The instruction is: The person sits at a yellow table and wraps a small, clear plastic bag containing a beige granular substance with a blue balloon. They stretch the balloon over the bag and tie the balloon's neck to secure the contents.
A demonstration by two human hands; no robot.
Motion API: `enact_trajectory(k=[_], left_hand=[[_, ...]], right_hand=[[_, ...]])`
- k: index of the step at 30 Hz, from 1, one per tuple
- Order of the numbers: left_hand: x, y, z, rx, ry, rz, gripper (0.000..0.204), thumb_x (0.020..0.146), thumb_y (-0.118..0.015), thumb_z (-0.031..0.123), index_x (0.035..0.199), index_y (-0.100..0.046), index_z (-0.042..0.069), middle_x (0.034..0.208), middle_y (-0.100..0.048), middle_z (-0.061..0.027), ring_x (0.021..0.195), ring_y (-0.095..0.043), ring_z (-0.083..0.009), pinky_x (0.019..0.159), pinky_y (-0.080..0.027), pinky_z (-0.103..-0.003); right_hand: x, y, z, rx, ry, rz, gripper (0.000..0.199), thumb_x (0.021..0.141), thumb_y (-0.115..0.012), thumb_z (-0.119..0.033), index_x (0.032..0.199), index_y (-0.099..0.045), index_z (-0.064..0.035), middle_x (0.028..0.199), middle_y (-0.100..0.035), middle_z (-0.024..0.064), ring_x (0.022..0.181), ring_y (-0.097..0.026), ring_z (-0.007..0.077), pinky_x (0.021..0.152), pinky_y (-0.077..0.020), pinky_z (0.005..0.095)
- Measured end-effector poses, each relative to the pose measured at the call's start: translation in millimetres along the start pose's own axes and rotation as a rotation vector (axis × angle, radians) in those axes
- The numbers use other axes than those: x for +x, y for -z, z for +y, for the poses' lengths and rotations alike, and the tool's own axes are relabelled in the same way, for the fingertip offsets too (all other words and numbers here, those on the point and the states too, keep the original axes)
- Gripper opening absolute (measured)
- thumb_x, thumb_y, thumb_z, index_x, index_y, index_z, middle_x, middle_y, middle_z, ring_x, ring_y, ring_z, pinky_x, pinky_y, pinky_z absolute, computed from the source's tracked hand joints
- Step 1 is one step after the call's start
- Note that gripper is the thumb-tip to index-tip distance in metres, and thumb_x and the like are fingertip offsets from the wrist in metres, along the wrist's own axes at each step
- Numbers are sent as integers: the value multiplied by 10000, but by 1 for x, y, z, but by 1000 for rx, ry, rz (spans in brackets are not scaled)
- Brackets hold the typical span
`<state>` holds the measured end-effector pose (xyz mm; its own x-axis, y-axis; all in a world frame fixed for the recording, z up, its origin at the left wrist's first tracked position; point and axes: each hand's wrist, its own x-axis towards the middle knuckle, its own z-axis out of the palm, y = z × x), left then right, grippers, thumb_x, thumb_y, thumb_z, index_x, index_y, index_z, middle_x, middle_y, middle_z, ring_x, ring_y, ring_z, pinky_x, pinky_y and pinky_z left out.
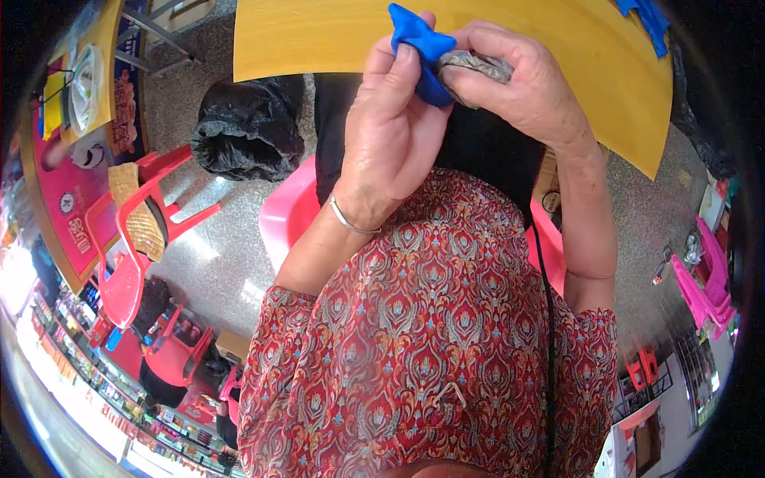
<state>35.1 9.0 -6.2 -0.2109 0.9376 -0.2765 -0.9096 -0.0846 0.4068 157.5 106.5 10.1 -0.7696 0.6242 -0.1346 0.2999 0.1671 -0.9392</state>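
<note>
Above the near edge of the yellow table, both hands meet at a small blue cloth piece with pointed corners. My left hand, palm turned up, pinches the cloth between thumb and fingers. Against the cloth's right side, my right hand grips a crumpled, shiny grey-brown wad. Its exact kind does not show, nor whether part of it is tucked inside the cloth.
More blue cloth lies at the table's far right. An open-mouthed black bag stands on the floor to the left, near a red plastic chair. Pink chairs stand at the right, and shelves of goods line the lower left.
</note>
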Motion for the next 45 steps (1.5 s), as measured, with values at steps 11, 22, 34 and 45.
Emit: enact_trajectory(k=[11,22,34,45], left_hand=[[2,15,8,618,-151,87,260,864,-610,27,1093,-492,-5,955,-599,-56,849,-565,-116,774,-461,-241],[0,9,8,1535,-963,-13,206,685,-750,40,841,-616,27,854,-548,-89,793,-533,-226,699,-428,-294],[8,14,7,1427,-697,-32,96,748,-692,44,814,-632,9,776,-580,-95,693,-587,-213,630,-464,-297],[8,20,10,1446,-659,-8,100,764,-671,16,848,-624,-10,801,-587,-25,750,-557,-96,725,-457,-224]], right_hand=[[-3,3,8,251,-148,50,168,816,-641,-149,932,-640,-28,815,-615,-22,758,-564,44,708,-458,203],[0,4,10,248,-163,58,208,836,-624,-199,950,-641,-26,821,-617,-10,752,-566,48,700,-458,205],[0,6,13,326,-157,47,206,828,-641,-190,953,-633,-26,839,-619,-5,762,-572,54,695,-462,203],[3,9,26,478,-220,8,221,820,-648,-189,972,-622,-30,845,-621,-3,751,-589,65,698,-471,210]])
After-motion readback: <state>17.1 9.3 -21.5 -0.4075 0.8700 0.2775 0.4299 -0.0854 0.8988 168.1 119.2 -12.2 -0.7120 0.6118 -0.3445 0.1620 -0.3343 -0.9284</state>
